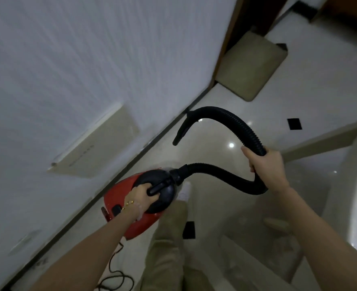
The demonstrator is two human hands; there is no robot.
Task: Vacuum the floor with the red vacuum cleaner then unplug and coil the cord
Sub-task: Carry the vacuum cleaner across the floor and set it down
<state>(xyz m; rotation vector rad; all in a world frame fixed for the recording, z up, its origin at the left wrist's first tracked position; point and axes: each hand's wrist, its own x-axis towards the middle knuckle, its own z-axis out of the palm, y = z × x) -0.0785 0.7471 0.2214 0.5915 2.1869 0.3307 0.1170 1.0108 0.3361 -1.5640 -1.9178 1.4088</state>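
Left hand point(142, 198) gripping the red vacuum cleaner point(115, 193), right hand point(266, 169) its black ribbed hose point(232, 122), you could trip on the loose black cord point(110, 269).

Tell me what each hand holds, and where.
Left hand grips the red vacuum cleaner by its black handle; right hand grips the hose midway along.

Marks on the wall panel point(93, 152) are unreadable.

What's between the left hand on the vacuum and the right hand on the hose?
Head view: the black hose, sagging from the red vacuum at the left hand to the right hand, over a white shoe and glossy floor.
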